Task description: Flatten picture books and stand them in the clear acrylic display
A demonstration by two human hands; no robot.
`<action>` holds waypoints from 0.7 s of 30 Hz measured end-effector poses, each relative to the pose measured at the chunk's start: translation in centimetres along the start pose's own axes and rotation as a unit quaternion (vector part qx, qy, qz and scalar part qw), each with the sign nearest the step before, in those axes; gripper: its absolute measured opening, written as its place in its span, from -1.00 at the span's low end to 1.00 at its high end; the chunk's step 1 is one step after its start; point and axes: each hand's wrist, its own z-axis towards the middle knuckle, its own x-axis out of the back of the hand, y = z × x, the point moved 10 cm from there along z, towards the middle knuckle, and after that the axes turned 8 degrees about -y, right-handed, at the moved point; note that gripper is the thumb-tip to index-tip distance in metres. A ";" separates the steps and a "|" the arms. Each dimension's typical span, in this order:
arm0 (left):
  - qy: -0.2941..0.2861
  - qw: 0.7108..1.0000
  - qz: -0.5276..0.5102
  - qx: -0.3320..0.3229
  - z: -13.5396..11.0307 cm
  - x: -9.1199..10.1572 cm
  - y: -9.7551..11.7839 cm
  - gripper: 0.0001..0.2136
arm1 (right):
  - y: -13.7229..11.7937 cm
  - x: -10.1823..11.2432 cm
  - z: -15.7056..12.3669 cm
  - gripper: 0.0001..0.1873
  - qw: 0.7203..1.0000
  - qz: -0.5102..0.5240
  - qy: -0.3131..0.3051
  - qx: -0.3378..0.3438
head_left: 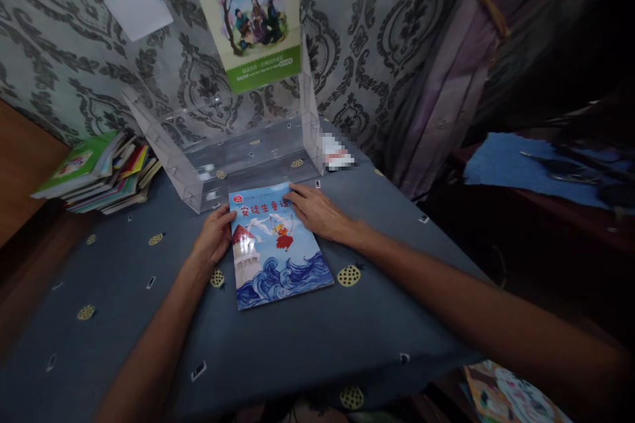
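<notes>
Lying flat mid-counter, a blue children's book (278, 248) is steadied by both hands: left hand (214, 236) grips its left edge, right hand (317, 210) rests open on its top right corner. A clear acrylic stand (238, 152) sits just behind, a book stack (99, 175) at the counter's (124, 317) far left edge.

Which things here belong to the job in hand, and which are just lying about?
In hand: blue picture book, left hand, right hand, clear acrylic holder.
Lying about: stack of books, blue cloth, curtain.
</notes>
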 end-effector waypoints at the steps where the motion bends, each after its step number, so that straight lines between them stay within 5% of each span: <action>1: -0.008 1.000 -0.005 0.004 -0.1 -0.1 0.0 -0.72 | 0.2 0.1 -0.1 -0.67 1.000 0.010 0.010 -0.002; 8: -0.026 0.999 -0.030 -0.018 -0.2 -0.3 0.3 -0.68 | 1.9 1.2 -0.4 -0.47 0.990 0.121 0.064 -0.016; 12: -0.026 0.999 -0.035 -0.031 -0.3 -0.3 0.4 -0.67 | 3.9 1.1 0.0 -0.38 0.958 0.263 0.091 -0.069; 16: -0.034 0.998 -0.031 -0.037 -0.4 -0.6 0.6 -0.64 | 5.4 -1.1 0.4 -0.51 0.860 0.489 0.038 -0.141; 21: -0.044 0.997 -0.039 -0.052 -0.8 -1.2 1.2 -0.64 | 2.5 -2.9 -0.2 -0.73 0.733 0.650 -0.156 -0.125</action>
